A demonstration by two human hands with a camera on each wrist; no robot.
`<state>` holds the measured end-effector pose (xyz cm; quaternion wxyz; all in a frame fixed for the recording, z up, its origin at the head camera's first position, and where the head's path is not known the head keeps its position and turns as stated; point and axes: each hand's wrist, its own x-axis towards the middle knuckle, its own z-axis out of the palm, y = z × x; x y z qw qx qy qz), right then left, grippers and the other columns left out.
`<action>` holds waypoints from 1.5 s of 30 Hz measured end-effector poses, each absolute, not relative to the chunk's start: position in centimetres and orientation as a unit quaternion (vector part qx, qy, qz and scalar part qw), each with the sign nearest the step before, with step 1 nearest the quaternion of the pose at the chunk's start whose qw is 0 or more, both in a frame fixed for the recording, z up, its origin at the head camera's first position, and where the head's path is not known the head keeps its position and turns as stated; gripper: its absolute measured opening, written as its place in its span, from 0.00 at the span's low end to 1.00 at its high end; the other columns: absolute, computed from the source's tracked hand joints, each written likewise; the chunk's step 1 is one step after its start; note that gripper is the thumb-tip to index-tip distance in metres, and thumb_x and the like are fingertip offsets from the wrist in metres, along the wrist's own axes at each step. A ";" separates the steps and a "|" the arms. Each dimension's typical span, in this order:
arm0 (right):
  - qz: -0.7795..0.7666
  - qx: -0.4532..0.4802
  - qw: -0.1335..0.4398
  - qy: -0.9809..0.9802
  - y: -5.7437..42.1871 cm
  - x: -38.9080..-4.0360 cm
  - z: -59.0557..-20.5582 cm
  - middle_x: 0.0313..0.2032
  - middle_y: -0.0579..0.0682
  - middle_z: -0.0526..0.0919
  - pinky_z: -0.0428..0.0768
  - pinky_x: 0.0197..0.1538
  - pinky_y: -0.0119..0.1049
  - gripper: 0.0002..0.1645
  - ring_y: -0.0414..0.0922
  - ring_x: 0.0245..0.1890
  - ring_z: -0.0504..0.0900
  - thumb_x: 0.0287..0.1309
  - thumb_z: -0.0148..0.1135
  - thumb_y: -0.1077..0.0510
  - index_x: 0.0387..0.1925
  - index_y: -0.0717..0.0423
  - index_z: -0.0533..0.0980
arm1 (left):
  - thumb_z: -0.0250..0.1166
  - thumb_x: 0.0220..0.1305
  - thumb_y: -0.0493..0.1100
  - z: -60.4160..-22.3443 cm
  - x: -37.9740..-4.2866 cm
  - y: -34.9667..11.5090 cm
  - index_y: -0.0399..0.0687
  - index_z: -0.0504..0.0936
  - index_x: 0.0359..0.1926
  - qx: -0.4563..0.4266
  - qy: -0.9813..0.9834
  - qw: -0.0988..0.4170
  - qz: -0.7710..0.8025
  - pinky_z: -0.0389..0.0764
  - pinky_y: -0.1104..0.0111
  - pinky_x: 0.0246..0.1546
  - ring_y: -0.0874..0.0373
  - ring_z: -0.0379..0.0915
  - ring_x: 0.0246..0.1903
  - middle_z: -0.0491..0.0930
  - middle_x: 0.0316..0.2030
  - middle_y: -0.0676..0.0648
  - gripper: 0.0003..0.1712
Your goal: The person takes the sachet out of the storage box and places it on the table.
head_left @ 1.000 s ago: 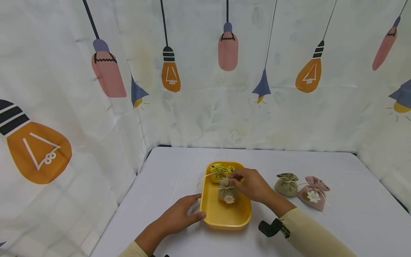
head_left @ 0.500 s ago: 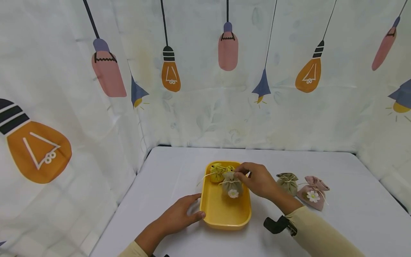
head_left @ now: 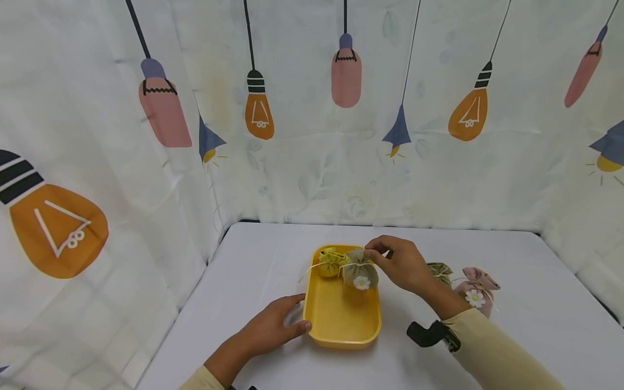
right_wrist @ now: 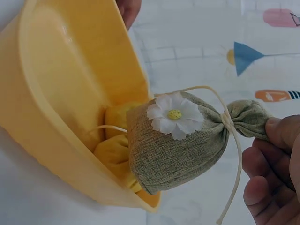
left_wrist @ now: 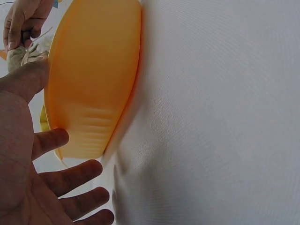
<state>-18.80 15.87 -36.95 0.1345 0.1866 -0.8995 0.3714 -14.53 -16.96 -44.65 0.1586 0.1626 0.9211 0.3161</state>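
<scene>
My right hand (head_left: 401, 264) pinches the gathered top of a grey-green drawstring pouch (right_wrist: 180, 145) with a white fabric flower. The pouch hangs over the far right part of a yellow plastic tray (head_left: 341, 319), its cord dangling loose in the right wrist view. Yellow pouches (head_left: 331, 264) sit in the tray's far end, partly hidden behind the held one. On the near left side, my left hand (head_left: 275, 326) rests against the tray, thumb by the rim and fingers (left_wrist: 77, 177) spread and extended along the outside wall.
Right of the tray, a pink pouch (head_left: 480, 285) with a white flower lies on the white table (head_left: 253, 260). Beside it, another olive-green pouch (head_left: 441, 271) is partly hidden by my right forearm. A lamp-patterned curtain (head_left: 312, 179) stands behind the table.
My right hand has moved up and to the right, carrying the grey-green pouch from the tray's middle toward its far right corner. The left hand and tray have stayed still.
</scene>
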 end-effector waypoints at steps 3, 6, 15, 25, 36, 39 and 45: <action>0.369 0.177 0.130 -0.903 16.2 -18.8 -36.6 0.33 0.37 0.85 0.80 0.32 0.36 0.04 0.43 0.31 0.79 0.68 0.68 0.54 0.43 0.46 0.84 | 0.64 0.64 0.72 -44.6 -14.5 -16.9 0.54 0.68 0.76 0.161 0.922 0.160 0.315 0.65 0.38 0.66 0.42 0.61 0.71 0.69 0.71 0.46 0.47; 0.364 0.170 0.129 -0.907 16.6 -18.9 -36.3 0.34 0.38 0.86 0.80 0.31 0.37 0.05 0.43 0.32 0.79 0.68 0.68 0.56 0.44 0.47 0.84 | 0.64 0.64 0.71 -44.5 -14.5 -16.9 0.54 0.68 0.76 0.160 0.922 0.160 0.315 0.65 0.38 0.67 0.41 0.61 0.71 0.69 0.71 0.46 0.46; 0.365 0.152 0.130 -0.909 17.8 -18.9 -35.4 0.36 0.43 0.88 0.81 0.32 0.39 0.05 0.44 0.32 0.79 0.69 0.67 0.55 0.44 0.48 0.84 | 0.65 0.65 0.70 -44.3 -14.4 -16.9 0.53 0.68 0.76 0.165 0.920 0.160 0.318 0.64 0.38 0.67 0.41 0.61 0.72 0.68 0.71 0.45 0.46; 0.359 0.117 0.117 -0.918 19.5 -18.9 -34.5 0.36 0.44 0.87 0.79 0.30 0.39 0.08 0.46 0.33 0.78 0.71 0.65 0.53 0.47 0.49 0.83 | 0.65 0.65 0.70 -44.5 -14.5 -17.0 0.53 0.68 0.76 0.166 0.920 0.158 0.317 0.64 0.38 0.67 0.41 0.61 0.72 0.68 0.71 0.45 0.46; 0.366 0.082 0.101 -0.921 21.1 -18.9 -34.2 0.40 0.49 0.86 0.80 0.26 0.38 0.12 0.48 0.32 0.78 0.72 0.63 0.50 0.50 0.49 0.82 | 0.65 0.64 0.71 -44.5 -14.5 -16.9 0.53 0.67 0.76 0.157 0.920 0.163 0.319 0.64 0.38 0.67 0.41 0.61 0.71 0.68 0.71 0.45 0.47; 0.364 0.078 0.097 -0.923 21.6 -19.1 -34.4 0.41 0.50 0.86 0.81 0.24 0.38 0.13 0.48 0.30 0.77 0.73 0.63 0.49 0.51 0.49 0.82 | 0.65 0.64 0.71 -44.5 -14.5 -16.9 0.53 0.67 0.76 0.157 0.920 0.165 0.318 0.64 0.38 0.67 0.41 0.61 0.71 0.68 0.71 0.45 0.47; 0.348 0.078 0.109 -0.928 22.5 -19.4 -35.1 0.41 0.49 0.86 0.80 0.30 0.39 0.13 0.48 0.36 0.78 0.73 0.62 0.49 0.51 0.51 0.82 | 0.65 0.65 0.70 -44.5 -14.6 -17.0 0.52 0.67 0.76 0.165 0.920 0.159 0.318 0.64 0.38 0.67 0.41 0.61 0.71 0.69 0.71 0.44 0.47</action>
